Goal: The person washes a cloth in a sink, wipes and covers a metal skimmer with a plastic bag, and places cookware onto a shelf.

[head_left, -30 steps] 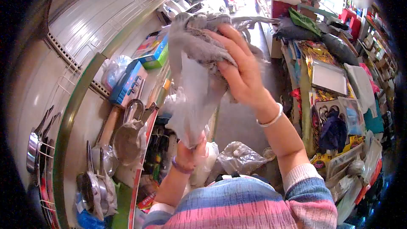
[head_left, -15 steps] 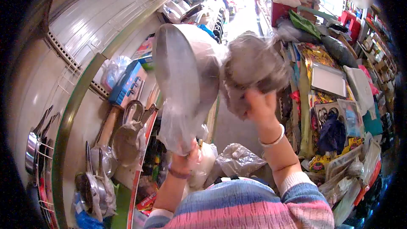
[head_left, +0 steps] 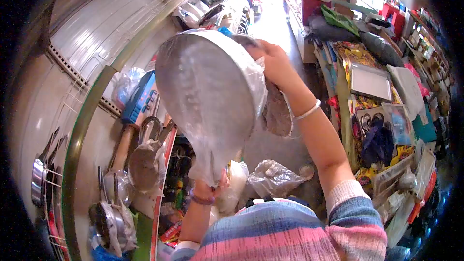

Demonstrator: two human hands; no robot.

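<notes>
At lower centre, the left hand (head_left: 206, 189) is gripping a plastic-wrapped pan (head_left: 208, 87). Above, the right hand (head_left: 273, 62) is clutching grey cloth (head_left: 278, 115).

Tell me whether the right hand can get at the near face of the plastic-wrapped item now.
Probably yes: the right hand is at the right edge of the plastic-wrapped item, near the grey cloth, and nothing covers the near face. The left hand holds the lower end.

Blue box (head_left: 138, 100) near plastic-wrapped pan (head_left: 144, 168)
</notes>
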